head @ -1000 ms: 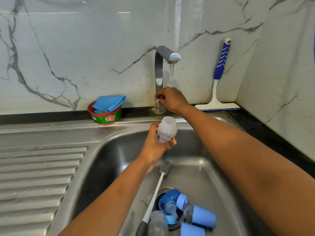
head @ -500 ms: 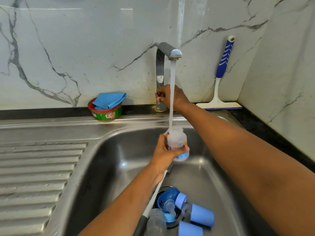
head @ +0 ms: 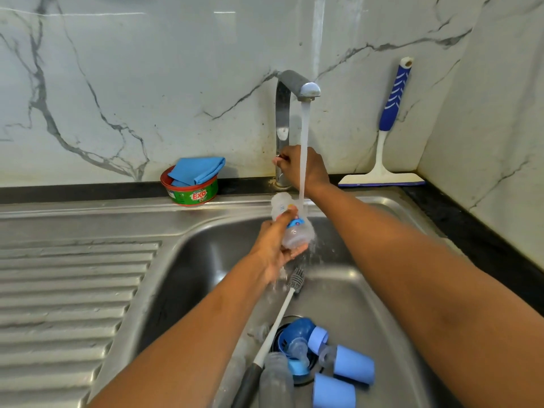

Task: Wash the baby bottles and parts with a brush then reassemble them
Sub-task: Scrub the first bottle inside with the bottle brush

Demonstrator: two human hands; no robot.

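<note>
My left hand (head: 275, 242) grips a clear baby bottle (head: 290, 222) over the sink, tilted under the running water from the tap (head: 297, 86). My right hand (head: 300, 167) holds the tap's handle at the base of the spout. A bottle brush (head: 282, 310) with a grey head and white stem lies in the basin. Near the drain lie blue caps (head: 353, 368), a blue ring (head: 294, 328), a clear teat (head: 298, 347) and another clear bottle (head: 275, 381).
The steel sink (head: 368, 304) has a ribbed draining board (head: 64, 293) on the left. A green soap tub (head: 191, 194) with a blue cloth (head: 195, 170) stands on the back ledge. A blue-handled squeegee (head: 388, 136) leans on the marble wall at right.
Water started running from the tap. My left hand moved the bottle under the stream, then raised and tilted it, and water now splashes off it.
</note>
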